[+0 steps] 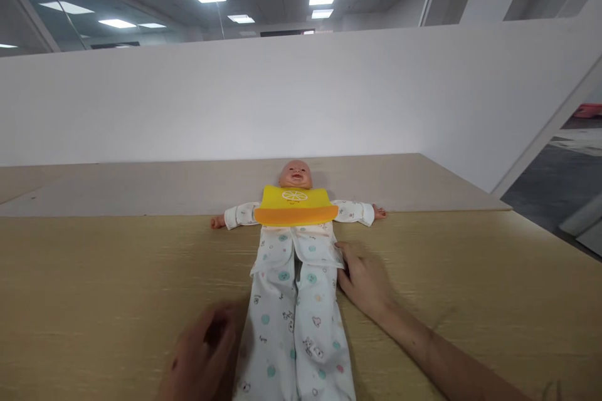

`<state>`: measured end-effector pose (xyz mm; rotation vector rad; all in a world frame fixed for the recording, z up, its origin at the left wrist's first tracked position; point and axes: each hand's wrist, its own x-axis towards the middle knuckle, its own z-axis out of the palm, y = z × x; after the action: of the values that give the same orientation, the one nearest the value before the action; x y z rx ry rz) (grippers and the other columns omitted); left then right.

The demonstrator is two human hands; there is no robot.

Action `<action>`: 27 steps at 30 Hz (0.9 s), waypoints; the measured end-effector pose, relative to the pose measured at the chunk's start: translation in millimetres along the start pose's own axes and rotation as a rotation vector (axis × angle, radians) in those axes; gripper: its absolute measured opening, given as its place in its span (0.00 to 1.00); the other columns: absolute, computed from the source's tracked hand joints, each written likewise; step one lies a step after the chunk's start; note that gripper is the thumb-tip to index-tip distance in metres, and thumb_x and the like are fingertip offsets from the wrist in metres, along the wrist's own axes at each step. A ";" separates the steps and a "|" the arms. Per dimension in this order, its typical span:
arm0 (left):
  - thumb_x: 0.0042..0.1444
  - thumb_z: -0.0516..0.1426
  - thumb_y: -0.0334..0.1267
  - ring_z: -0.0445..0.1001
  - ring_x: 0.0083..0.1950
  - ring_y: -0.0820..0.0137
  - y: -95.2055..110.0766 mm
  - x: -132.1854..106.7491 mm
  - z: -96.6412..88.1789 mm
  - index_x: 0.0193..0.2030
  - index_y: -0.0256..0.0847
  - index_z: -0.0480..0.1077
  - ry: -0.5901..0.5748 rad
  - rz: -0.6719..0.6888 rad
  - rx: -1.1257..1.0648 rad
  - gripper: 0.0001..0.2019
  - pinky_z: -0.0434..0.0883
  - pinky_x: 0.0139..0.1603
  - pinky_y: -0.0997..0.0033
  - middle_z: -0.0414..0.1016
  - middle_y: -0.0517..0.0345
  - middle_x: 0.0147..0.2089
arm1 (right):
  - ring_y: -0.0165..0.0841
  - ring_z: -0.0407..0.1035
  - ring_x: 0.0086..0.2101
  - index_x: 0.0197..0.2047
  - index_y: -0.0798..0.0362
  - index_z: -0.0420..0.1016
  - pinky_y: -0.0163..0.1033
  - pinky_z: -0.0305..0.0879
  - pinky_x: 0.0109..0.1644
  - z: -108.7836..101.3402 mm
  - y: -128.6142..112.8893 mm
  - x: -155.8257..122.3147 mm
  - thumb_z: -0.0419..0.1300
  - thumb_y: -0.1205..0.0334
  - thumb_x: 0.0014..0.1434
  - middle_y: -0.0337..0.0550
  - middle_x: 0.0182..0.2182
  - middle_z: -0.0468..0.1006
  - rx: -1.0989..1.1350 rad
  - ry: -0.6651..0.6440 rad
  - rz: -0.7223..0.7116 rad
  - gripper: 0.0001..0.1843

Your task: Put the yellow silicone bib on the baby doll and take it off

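1. Baby doll [295, 175] of pink vinyl lies face-up on a pale wood-grain tabletop [94, 282], head toward the far side, arms spread, wearing white dotted pyjamas [294, 257] and a yellow-and-orange bib [295, 205].
2. Right hand [363, 279] is open and unclenched, its fingertips touching the pyjama jacket hem [329, 263], grasping nothing.
3. Left hand [203, 351] is blurred, just beside the pyjama trouser leg [268, 338]; its grip cannot be told.
4. White partition wall [282, 100] stands beyond the tabletop.
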<state>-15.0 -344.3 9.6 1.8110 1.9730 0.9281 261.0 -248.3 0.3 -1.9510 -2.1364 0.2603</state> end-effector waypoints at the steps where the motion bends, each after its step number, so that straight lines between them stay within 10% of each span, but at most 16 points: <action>1: 0.53 0.51 0.48 0.75 0.35 0.67 -5.0 17.3 5.8 0.43 0.43 0.71 -0.073 -0.046 -0.019 0.17 0.72 0.36 0.70 0.78 0.57 0.34 | 0.43 0.73 0.36 0.58 0.53 0.58 0.39 0.51 0.32 -0.9 -0.5 -0.2 0.46 0.64 0.58 0.48 0.36 0.79 -0.005 -0.004 0.005 0.24; 9: 0.55 0.50 0.43 0.72 0.45 0.64 6.5 83.8 36.5 0.47 0.44 0.69 -0.273 -0.128 0.085 0.16 0.65 0.40 0.69 0.76 0.56 0.44 | 0.43 0.74 0.37 0.59 0.53 0.58 0.38 0.51 0.31 -2.9 -2.5 -0.1 0.46 0.64 0.58 0.48 0.36 0.79 -0.044 -0.008 0.005 0.24; 27: 0.57 0.49 0.35 0.73 0.41 0.65 13.5 85.3 44.3 0.39 0.44 0.69 -0.173 0.136 0.424 0.08 0.56 0.32 0.71 0.77 0.59 0.39 | 0.45 0.74 0.36 0.60 0.52 0.55 0.39 0.50 0.31 0.3 -2.5 2.4 0.48 0.63 0.57 0.47 0.35 0.80 -0.065 -0.021 0.040 0.27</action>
<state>9.6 -250.6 2.2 2.1874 2.0687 0.3842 258.4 -246.1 0.8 -2.0367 -2.1464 0.2219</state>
